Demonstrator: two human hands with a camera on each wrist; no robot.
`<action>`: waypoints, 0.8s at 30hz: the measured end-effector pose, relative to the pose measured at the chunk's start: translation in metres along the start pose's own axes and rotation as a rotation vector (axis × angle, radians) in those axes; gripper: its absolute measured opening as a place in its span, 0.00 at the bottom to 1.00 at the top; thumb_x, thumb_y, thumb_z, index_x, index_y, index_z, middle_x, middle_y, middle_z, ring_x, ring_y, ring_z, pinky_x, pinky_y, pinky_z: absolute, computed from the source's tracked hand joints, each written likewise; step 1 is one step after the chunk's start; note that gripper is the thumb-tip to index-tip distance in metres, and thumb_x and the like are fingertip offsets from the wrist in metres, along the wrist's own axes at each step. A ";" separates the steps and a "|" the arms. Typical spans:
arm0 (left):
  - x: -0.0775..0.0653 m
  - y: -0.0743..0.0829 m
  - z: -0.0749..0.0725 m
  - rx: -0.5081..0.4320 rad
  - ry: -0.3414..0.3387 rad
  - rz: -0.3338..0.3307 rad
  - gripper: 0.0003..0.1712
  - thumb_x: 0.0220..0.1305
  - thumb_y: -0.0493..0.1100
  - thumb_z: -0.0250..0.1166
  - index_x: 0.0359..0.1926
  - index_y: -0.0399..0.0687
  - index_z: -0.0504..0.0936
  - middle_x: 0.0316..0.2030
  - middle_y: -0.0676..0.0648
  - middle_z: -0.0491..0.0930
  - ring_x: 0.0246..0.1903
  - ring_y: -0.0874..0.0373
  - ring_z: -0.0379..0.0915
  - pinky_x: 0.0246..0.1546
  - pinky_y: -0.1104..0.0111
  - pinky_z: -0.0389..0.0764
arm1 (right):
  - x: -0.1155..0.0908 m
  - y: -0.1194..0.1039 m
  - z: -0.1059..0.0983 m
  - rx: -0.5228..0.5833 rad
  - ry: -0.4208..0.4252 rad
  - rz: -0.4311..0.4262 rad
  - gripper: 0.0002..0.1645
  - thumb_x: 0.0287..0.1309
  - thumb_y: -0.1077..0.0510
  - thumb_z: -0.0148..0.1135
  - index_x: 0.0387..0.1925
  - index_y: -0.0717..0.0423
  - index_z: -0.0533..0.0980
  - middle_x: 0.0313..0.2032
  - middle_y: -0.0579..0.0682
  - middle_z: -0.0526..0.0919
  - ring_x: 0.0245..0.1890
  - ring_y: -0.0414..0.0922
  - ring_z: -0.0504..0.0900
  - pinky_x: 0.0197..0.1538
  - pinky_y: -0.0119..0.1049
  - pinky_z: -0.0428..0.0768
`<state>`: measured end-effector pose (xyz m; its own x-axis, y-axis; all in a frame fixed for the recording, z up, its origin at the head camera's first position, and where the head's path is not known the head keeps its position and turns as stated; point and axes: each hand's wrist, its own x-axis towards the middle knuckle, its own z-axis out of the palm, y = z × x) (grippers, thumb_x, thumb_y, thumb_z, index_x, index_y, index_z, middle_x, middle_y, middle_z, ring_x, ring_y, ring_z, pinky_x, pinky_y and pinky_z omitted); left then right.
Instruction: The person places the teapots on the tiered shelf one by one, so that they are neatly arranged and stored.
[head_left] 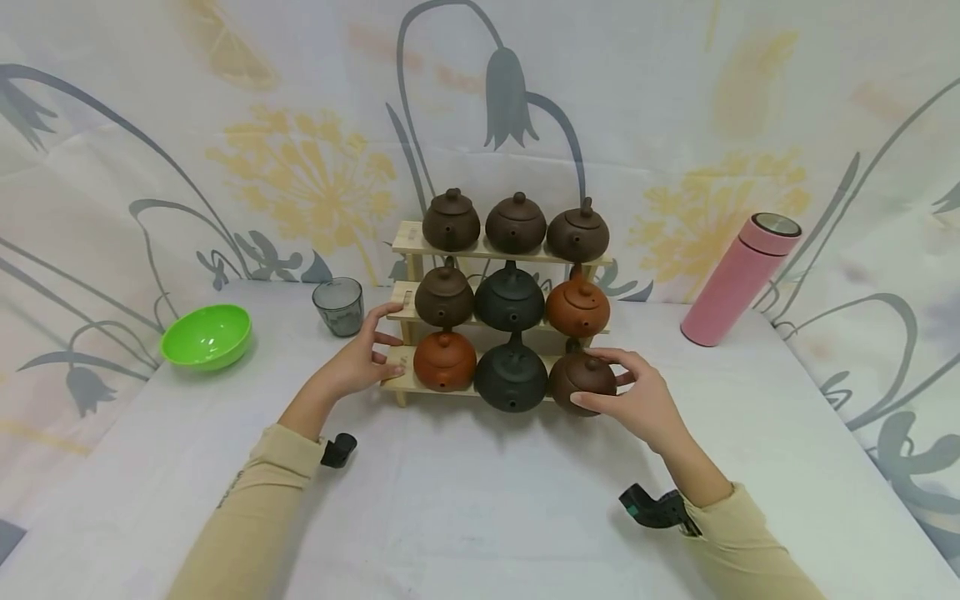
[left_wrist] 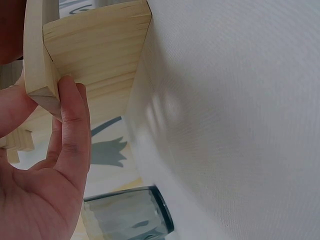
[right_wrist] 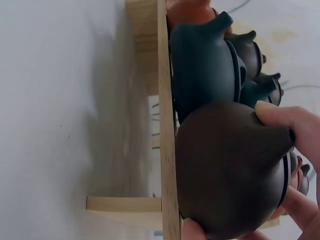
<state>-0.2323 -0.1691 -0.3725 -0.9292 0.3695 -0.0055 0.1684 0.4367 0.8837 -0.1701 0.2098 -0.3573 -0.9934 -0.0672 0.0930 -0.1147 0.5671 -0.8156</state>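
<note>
A three-tier wooden rack [head_left: 408, 240] carries teapots, three on each tier. My left hand [head_left: 356, 360] pinches the left end of its lowest shelf [left_wrist: 41, 65], thumb on one side and fingers on the other. At the right end of that shelf, my right hand [head_left: 637, 402] grips a dark brown teapot [head_left: 579, 375] between thumb and fingers. In the right wrist view this teapot [right_wrist: 225, 170] sits right at the shelf board, its spout facing out. Beside it stand a black teapot [head_left: 512, 379] and a reddish-orange teapot [head_left: 444, 363].
On the middle tier are a brown teapot [head_left: 444, 298], a black one [head_left: 510, 300] and an orange one [head_left: 577, 308]. Three brown teapots [head_left: 515, 225] line the top. A grey glass [head_left: 339, 310] and a green bowl [head_left: 207, 340] stand left, a pink thermos [head_left: 738, 283] right.
</note>
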 end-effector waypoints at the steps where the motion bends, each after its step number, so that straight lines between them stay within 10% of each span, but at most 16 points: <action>1: 0.000 0.000 0.000 0.003 0.002 -0.004 0.51 0.56 0.26 0.63 0.69 0.53 0.42 0.59 0.27 0.57 0.37 0.42 0.74 0.36 0.62 0.75 | 0.001 -0.001 0.002 -0.007 0.005 0.009 0.37 0.42 0.48 0.75 0.56 0.51 0.73 0.54 0.53 0.72 0.43 0.53 0.70 0.35 0.40 0.75; 16: -0.001 0.002 0.002 0.007 0.001 -0.030 0.51 0.55 0.25 0.63 0.69 0.58 0.42 0.57 0.30 0.62 0.38 0.43 0.73 0.37 0.61 0.75 | -0.003 -0.003 0.001 0.019 -0.013 0.021 0.40 0.50 0.48 0.70 0.62 0.53 0.65 0.58 0.57 0.66 0.50 0.55 0.67 0.41 0.43 0.73; 24: -0.014 -0.002 -0.002 0.092 0.088 0.018 0.48 0.57 0.30 0.65 0.71 0.55 0.47 0.56 0.30 0.66 0.47 0.37 0.72 0.43 0.53 0.75 | -0.011 0.006 -0.032 0.016 0.022 -0.047 0.39 0.55 0.51 0.66 0.65 0.54 0.61 0.60 0.57 0.65 0.53 0.56 0.69 0.44 0.33 0.73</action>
<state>-0.2208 -0.1768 -0.3730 -0.9502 0.3067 0.0545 0.2113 0.5059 0.8363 -0.1603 0.2398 -0.3450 -0.9867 -0.0750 0.1443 -0.1616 0.5508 -0.8189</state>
